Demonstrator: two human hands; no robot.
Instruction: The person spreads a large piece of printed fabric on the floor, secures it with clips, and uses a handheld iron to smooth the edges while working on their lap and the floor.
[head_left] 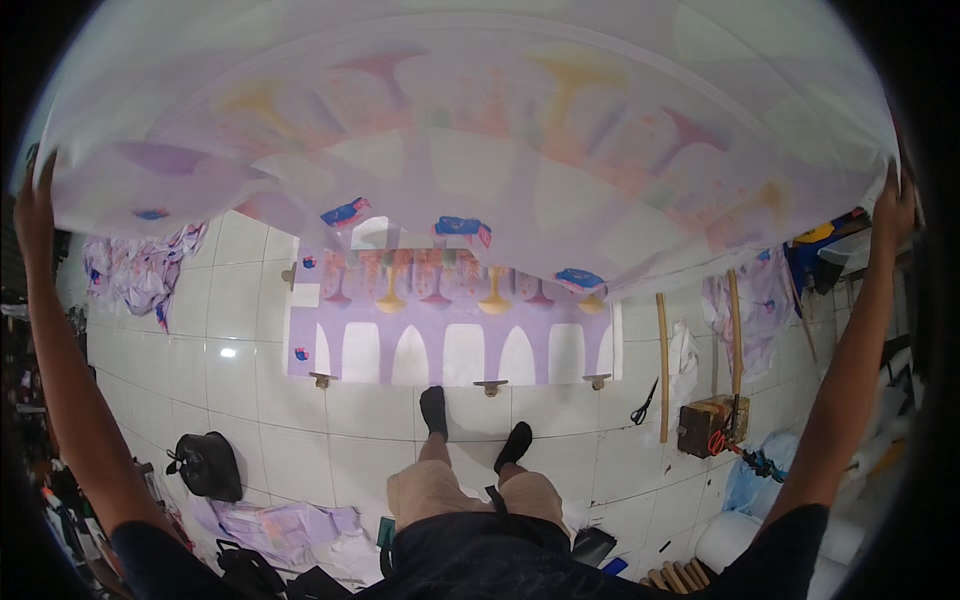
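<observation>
My left hand [35,205] and right hand [893,208] pinch the top corners of a thin, floppy printed cloth [470,130], which seems light.

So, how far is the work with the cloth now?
Done: one lilac printed cloth panel lies flat on the white tiled floor. In hand: the left hand and right hand hold up a second sheer lilac printed cloth, spread wide. Left: it is not yet laid down.
</observation>
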